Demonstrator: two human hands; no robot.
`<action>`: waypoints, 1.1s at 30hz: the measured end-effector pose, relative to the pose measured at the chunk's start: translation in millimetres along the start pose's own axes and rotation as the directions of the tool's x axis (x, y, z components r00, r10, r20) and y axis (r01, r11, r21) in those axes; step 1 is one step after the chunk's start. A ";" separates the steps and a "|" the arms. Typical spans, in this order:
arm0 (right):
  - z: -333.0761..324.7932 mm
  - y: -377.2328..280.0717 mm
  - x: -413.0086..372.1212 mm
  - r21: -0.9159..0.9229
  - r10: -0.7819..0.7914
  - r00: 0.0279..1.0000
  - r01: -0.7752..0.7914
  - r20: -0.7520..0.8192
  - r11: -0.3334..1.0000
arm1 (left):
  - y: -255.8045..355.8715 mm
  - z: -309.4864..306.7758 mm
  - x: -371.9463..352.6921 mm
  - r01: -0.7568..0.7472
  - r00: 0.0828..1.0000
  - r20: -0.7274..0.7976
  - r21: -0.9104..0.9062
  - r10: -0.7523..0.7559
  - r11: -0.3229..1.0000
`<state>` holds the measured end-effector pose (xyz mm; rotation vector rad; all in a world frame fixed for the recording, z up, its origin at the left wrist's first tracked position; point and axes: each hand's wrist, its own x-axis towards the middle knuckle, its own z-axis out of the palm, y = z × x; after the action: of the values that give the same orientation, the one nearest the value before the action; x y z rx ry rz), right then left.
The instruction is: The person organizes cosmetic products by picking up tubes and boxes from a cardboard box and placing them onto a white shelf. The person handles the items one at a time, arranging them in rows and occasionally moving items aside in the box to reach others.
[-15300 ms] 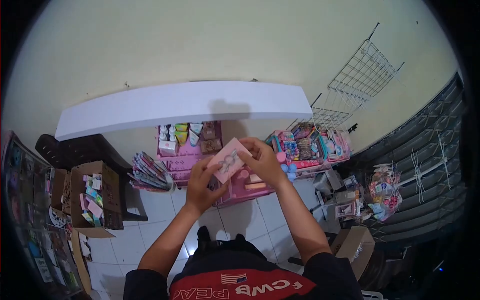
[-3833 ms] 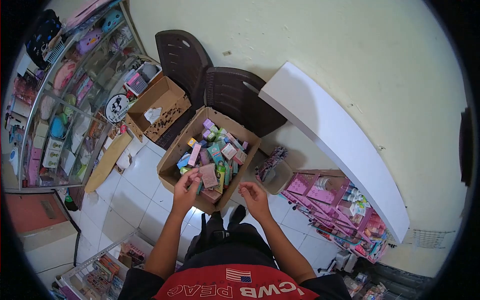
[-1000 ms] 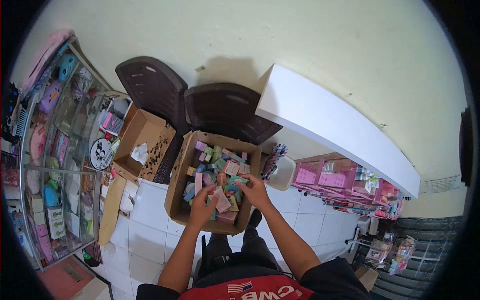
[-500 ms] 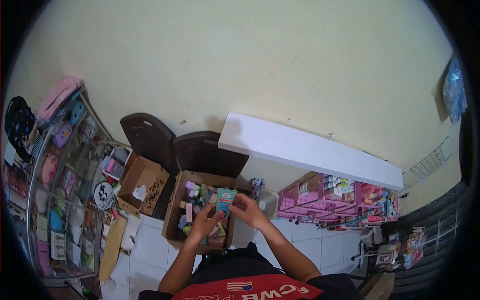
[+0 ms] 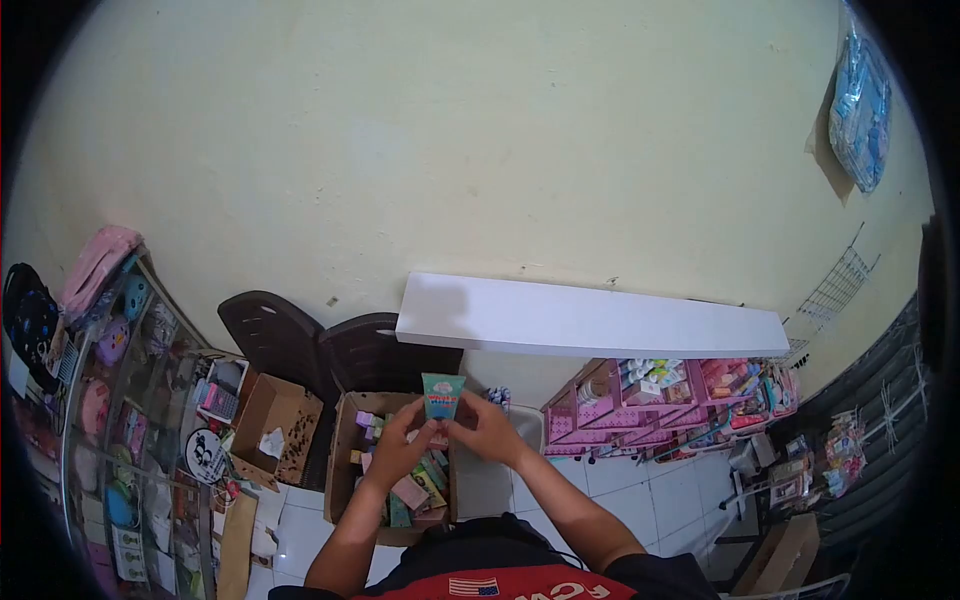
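Observation:
A green squeeze tube (image 5: 442, 392) with a wide flat top end and printed lettering stands upright between my hands. My left hand (image 5: 400, 448) grips its lower left side, and my right hand (image 5: 487, 430) closes on the lower right. Both thumbs meet near the tube's narrow bottom end, which they partly hide. Below my hands is an open cardboard box (image 5: 341, 485) holding many small coloured packages, among them a pink box (image 5: 409, 492). My forearms cover part of the contents.
A second cardboard box (image 5: 258, 408) sits to the left by two dark chairs (image 5: 268, 325). A glass display case (image 5: 120, 420) lines the left side. Ahead is a white wall shelf (image 5: 590, 320), with a pink rack (image 5: 620, 415) of goods below it.
The view has tilted upward, so the room sits lower in the frame. My right hand has shifted its hold lower on the tube, with both thumbs now close together.

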<state>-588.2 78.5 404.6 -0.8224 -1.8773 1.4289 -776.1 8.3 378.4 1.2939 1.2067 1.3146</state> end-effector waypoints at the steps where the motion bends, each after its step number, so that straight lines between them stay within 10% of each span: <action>1: -3.7 2.5 6.6 -0.008 -0.021 1.000 0.022 0.015 1.000 | 0.7 0.2 2.0 -0.052 0.998 -0.028 0.054 0.053 0.997; 11: -47.7 -41.1 76.4 -0.077 -0.079 0.997 0.077 -0.013 0.994 | 7.7 -33.3 -9.0 0.179 0.970 -0.161 -0.041 -0.184 0.983; 17: -62.3 -36.2 102.6 -0.114 -0.146 0.988 0.141 -0.041 0.983 | 16.0 -54.5 -1.6 0.018 0.961 -0.277 0.146 0.023 0.989; 29: -103.9 -19.5 173.3 -0.252 -0.127 0.977 0.081 -0.172 0.964 | -165.8 -36.6 -79.1 0.380 0.883 -0.327 0.079 -0.336 0.922; 33: -92.7 -25.5 161.6 -0.195 -0.080 0.978 0.041 -0.195 0.980 | -219.8 -15.0 -57.5 0.349 0.936 -0.189 0.387 -0.298 0.853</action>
<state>-615.4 253.8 467.0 -0.9549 -1.8837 1.0965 -795.3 -24.2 153.9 1.2351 1.7802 0.9268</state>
